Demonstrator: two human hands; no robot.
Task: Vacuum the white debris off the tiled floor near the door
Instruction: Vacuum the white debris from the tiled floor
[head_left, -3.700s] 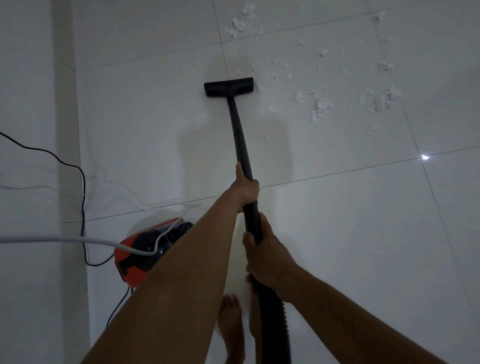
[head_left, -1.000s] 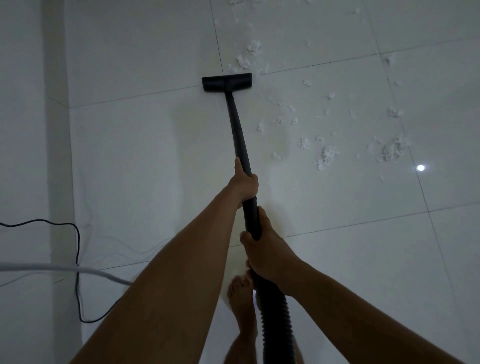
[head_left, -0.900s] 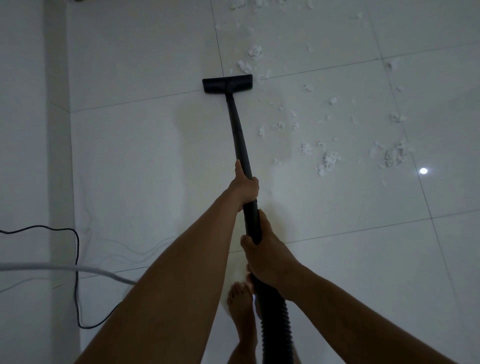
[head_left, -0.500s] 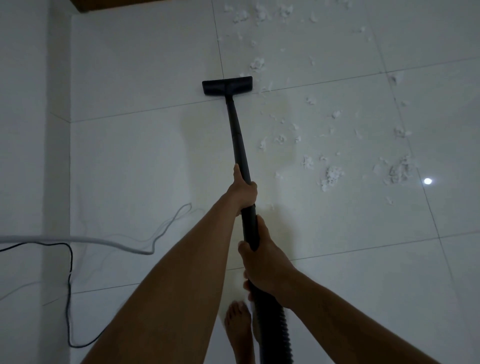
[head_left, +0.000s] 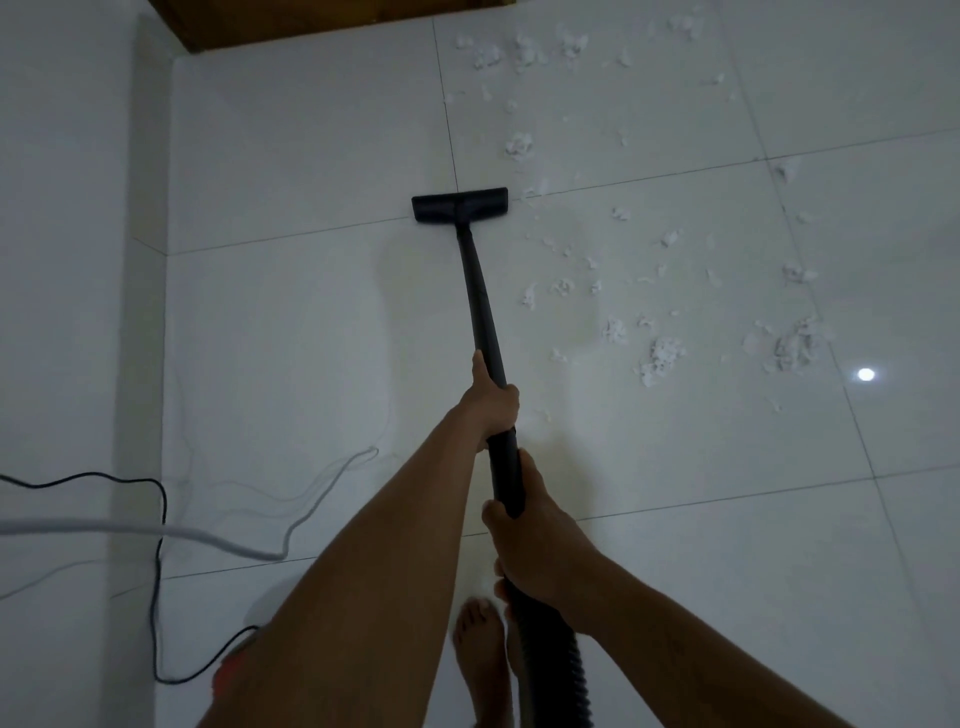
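Left hand (head_left: 491, 400), right hand (head_left: 540, 535): both gripping long black vacuum wand (head_left: 480, 306). Flat black nozzle (head_left: 460, 205) resting on glossy white tiled floor (head_left: 291, 338), fluffy white debris (head_left: 660, 358) lying rightward.

Black cable (head_left: 154, 613) and white cord (head_left: 182, 531) by the pale left wall (head_left: 62, 260) — bright glint (head_left: 866, 374) far right.

Debris (head_left: 660, 358) right of nozzle (head_left: 460, 204)
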